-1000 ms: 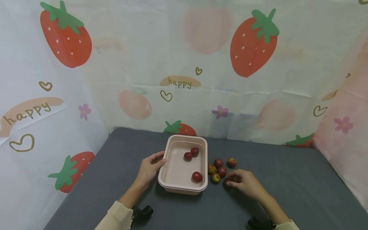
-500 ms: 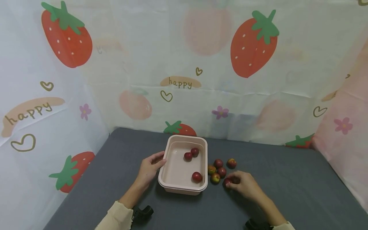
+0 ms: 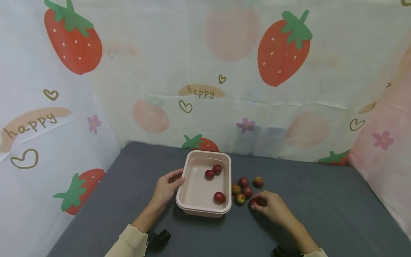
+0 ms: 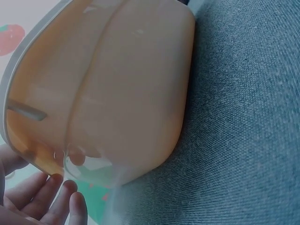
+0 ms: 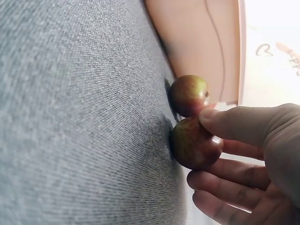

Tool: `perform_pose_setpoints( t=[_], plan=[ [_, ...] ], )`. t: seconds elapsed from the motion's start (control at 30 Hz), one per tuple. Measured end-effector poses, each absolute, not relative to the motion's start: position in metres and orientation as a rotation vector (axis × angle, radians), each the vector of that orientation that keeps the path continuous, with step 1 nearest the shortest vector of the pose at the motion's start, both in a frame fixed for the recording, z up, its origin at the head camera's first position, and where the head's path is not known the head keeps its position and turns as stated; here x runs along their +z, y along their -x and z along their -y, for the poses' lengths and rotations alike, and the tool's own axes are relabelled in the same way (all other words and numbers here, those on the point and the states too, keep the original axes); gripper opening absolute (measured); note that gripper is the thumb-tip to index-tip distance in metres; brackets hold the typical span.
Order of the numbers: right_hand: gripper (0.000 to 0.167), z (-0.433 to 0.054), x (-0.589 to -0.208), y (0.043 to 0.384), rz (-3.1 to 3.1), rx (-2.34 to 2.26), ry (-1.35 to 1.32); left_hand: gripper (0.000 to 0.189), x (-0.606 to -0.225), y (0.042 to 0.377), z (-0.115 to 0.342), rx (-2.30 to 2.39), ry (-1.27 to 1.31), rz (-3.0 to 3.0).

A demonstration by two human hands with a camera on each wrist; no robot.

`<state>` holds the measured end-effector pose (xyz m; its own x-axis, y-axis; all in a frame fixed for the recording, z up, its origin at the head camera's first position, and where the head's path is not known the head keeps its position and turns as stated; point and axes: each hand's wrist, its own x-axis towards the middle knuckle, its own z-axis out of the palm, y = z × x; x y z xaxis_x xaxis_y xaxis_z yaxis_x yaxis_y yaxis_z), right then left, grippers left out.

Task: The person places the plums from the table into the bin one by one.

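Observation:
A pale pink plastic box (image 3: 197, 185) stands on the grey cloth with three dark red plums inside, one of them a plum (image 3: 219, 197) near its front right corner. My left hand (image 3: 167, 185) holds the box's left rim, thumb at the edge and fingers under the lip against the outer wall. To the right of the box, my right hand (image 3: 273, 206) pinches a red-green plum (image 5: 194, 145) between thumb and fingers, low over the cloth. In the right wrist view, another plum (image 5: 188, 95) sits right beside the pinched one.
Several loose plums lie right of the box, including a red one (image 3: 247, 192) in the cluster and a yellowish one (image 3: 258, 182) farther back. Grey cloth (image 3: 321, 200) covers the table. A printed curtain (image 3: 231, 71) hangs behind and at both sides.
The right hand has shifted slightly and its fingers sit a little differently around the plum. The left hand, box and other plums stay in place.

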<state>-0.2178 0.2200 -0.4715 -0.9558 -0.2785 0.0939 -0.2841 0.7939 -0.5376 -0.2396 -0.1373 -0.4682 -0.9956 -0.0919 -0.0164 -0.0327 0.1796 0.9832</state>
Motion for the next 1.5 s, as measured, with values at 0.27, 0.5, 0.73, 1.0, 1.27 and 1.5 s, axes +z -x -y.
perform_pose_setpoints(
  t=[0.27, 0.5, 0.73, 1.0, 1.27, 1.5],
  plan=[
    [0.015, -0.219, -0.471, 0.218, 2.944, 0.913, -0.477, 0.043, -0.467, 0.24, 0.139, -1.969, -0.123, 2.383],
    [0.017, -0.225, -0.477, 0.218, 2.9, 1.011, -0.491, 0.043, -0.467, 0.239, 0.138, -1.987, -0.119, 2.385],
    [0.019, -0.228, -0.476, 0.213, 2.822, 1.174, -0.508, 0.042, -0.468, 0.24, 0.137, -1.978, -0.128, 2.382],
    [0.024, -0.227, -0.459, 0.212, 2.854, 1.243, -0.484, 0.042, -0.468, 0.239, 0.139, -1.999, -0.103, 2.368],
    [0.027, -0.222, -0.446, 0.211, 2.811, 1.246, -0.546, 0.042, -0.469, 0.239, 0.139, -2.012, -0.093, 2.352],
    [0.027, -0.219, -0.436, 0.216, 2.772, 1.219, -0.584, 0.042, -0.469, 0.239, 0.139, -2.006, -0.099, 2.356]
  ],
)
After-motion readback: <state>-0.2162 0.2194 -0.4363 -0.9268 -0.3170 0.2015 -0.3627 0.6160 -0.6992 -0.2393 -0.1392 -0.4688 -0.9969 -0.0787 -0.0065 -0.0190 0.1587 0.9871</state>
